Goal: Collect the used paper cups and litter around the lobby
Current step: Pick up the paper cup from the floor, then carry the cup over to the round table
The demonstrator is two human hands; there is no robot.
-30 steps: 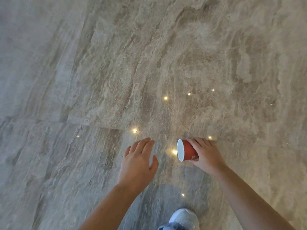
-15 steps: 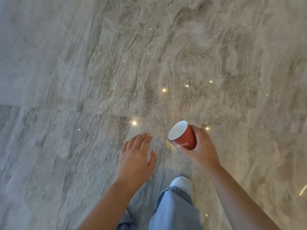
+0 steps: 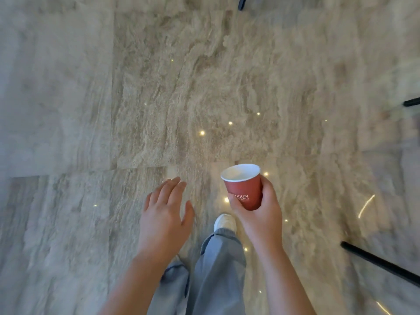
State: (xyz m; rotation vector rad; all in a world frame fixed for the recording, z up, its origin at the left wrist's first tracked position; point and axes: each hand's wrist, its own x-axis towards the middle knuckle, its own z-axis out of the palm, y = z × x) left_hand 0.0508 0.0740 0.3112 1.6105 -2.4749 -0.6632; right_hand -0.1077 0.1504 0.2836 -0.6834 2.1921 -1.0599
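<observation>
One red paper cup (image 3: 244, 187), mouth up, is held above the stone floor (image 3: 181, 87) by the right grip (image 3: 261, 214): thumb on the printed near side, fingers curled round the far side, rim clear above them. Left grip (image 3: 164, 214) is close beside it, spread flat, holding nothing. Below are one white shoe (image 3: 225, 222) and two grey trouser legs (image 3: 218, 269); three black furniture legs (image 3: 381, 262) show at the frame edges.

The floor (image 3: 159, 98) is polished beige stone tile with wavy veining, its seams crossing at the near left, and small bright lights mirrored in its gloss. A white shoe (image 3: 225, 222) stands on it near the centre. A slanted black leg (image 3: 381, 262) meets it at the near right, another (image 3: 411, 102) pokes in at the right edge, and a third (image 3: 242, 2) at the far edge.
</observation>
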